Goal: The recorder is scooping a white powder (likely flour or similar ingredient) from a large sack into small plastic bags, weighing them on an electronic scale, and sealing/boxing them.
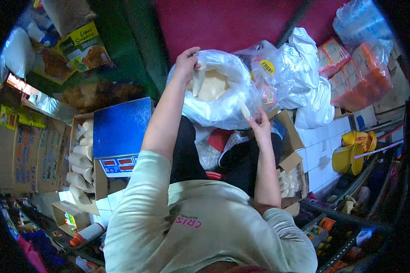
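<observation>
In front of me stands a large clear-white plastic bag (230, 113) with its mouth spread wide. Pale, cream-white powder or fine grain (214, 85) fills it. At the far left of the mouth my left hand (187, 63) is closed on the bag's rim. Below its fingers hangs a whitish strip (198, 81), either a fold of plastic or a small pouch; I cannot tell which. My right hand (260, 128), at the near right side, pinches the end of a narrow whitish plastic piece (245, 110), which lies against the large bag.
Left of me, a blue-topped digital scale (122, 123) stands against a carton (100, 182) of filled small pouches (81, 164). Another carton (290, 129) stands at my right. White plastic bags (312, 100), orange packs (362, 77) and a yellow bucket (347, 159) are further right.
</observation>
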Demonstrator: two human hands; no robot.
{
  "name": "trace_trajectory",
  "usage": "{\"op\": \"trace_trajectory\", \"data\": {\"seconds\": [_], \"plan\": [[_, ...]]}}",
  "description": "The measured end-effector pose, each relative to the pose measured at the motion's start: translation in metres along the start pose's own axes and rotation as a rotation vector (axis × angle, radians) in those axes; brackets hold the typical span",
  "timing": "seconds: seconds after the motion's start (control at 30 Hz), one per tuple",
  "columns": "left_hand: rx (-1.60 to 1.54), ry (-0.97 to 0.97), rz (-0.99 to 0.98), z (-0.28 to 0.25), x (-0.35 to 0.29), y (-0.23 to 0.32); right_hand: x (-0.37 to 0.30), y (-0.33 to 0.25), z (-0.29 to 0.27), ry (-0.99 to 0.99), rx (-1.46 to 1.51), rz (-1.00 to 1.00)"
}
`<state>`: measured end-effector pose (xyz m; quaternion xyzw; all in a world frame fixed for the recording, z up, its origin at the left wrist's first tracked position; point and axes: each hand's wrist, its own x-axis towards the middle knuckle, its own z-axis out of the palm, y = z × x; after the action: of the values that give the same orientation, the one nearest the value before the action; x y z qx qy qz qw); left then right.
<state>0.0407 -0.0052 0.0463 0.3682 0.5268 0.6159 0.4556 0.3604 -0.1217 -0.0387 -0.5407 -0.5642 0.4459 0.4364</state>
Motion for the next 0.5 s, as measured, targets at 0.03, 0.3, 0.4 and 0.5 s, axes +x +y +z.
{"op": "trace_trajectory", "data": {"seconds": [0.03,0.3,0.4,0.5], "plan": [[0.069,-0.007,-0.009,0.001,0.0,-0.001,0.0,0.003,0.001,0.01,-0.004,0.041],[0.159,-0.015,0.004,-0.001,0.0,0.007,-0.007,0.018,0.007,-0.065,0.115,0.1],[0.047,-0.096,0.018,-0.001,-0.007,0.024,-0.003,0.023,0.009,-0.096,0.204,0.136],[0.06,-0.101,0.013,-0.009,-0.021,0.053,0.001,0.028,0.009,-0.1,0.175,0.143]]}}
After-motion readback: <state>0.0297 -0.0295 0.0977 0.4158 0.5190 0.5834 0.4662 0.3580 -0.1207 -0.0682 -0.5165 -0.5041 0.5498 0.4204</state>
